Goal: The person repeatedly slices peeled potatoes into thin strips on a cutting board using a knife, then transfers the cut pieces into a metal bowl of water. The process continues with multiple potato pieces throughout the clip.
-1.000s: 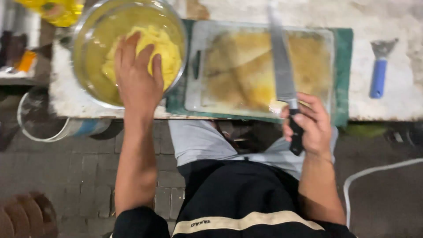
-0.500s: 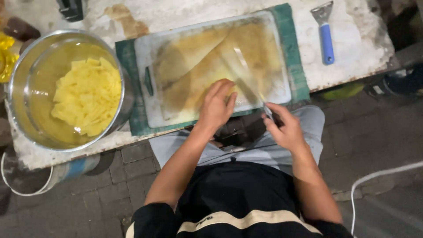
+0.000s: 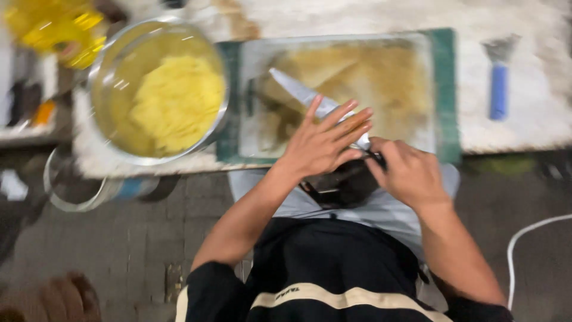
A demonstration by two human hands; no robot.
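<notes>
My right hand (image 3: 408, 173) grips the black handle of a large knife (image 3: 298, 92) at the table's near edge. Its blade points up and left over a clear cutting board (image 3: 417, 89) smeared yellow, which lies on a green mat (image 3: 444, 71). My left hand (image 3: 325, 143) lies flat over the blade near the handle, fingers spread and touching the steel. To the left stands a large metal bowl (image 3: 107, 83) holding a pile of yellow strips (image 3: 176, 101) in yellowish liquid.
A blue-handled scraper (image 3: 497, 83) lies on the white table top (image 3: 524, 125) at right. A yellow bottle (image 3: 56, 27) stands at the far left. A bucket (image 3: 77, 191) sits below the table edge. A white cable (image 3: 536, 232) runs over the paved floor.
My left hand left the bowl and came onto the knife blade. The knife swung from pointing up to lying slanted across the board. The view shifted.
</notes>
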